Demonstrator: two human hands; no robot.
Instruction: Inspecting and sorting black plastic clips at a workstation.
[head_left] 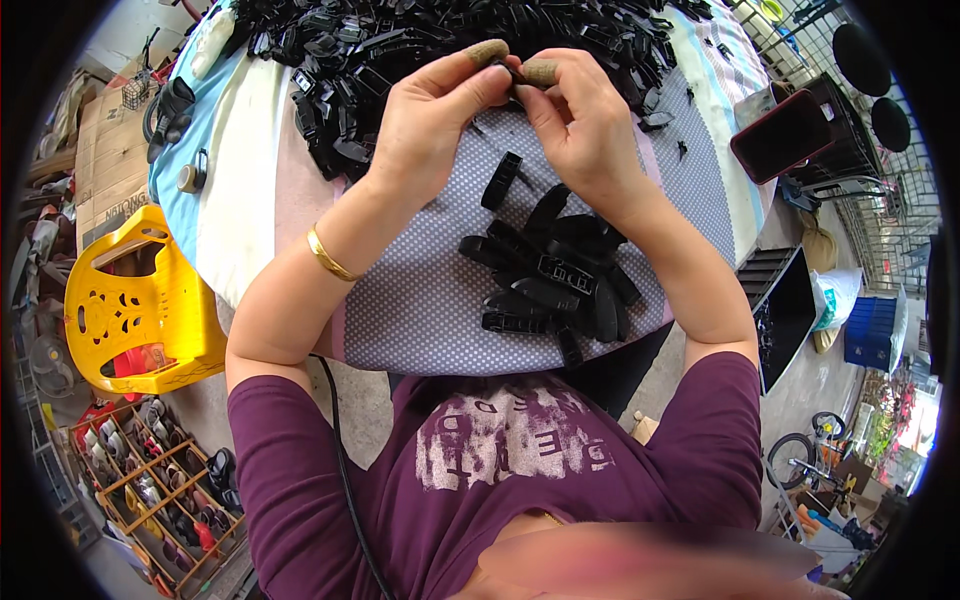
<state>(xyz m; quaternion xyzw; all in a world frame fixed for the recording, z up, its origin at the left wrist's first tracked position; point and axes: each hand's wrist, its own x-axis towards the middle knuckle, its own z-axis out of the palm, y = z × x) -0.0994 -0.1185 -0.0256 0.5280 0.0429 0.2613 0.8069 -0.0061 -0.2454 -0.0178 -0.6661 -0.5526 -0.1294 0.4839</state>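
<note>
Cloth-covered tabletop (400,290), crowded toward its far edge

Along that edge spreads a big heap (350,60) of black plastic pieces; a smaller pile (565,270) lies toward the near edge, perhaps for easy reach. Between them meet the left hand (430,120) and right hand (587,130), finger covers (485,52) probably there for protection. Their grip is narrow, pinching a small black part (514,76), presumably because it is so little.

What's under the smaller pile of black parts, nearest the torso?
Dotted grey cloth shows around the smaller pile, which rests on it. Directly beneath, the pile blocks the view, so anything hidden there can't be seen.
</note>
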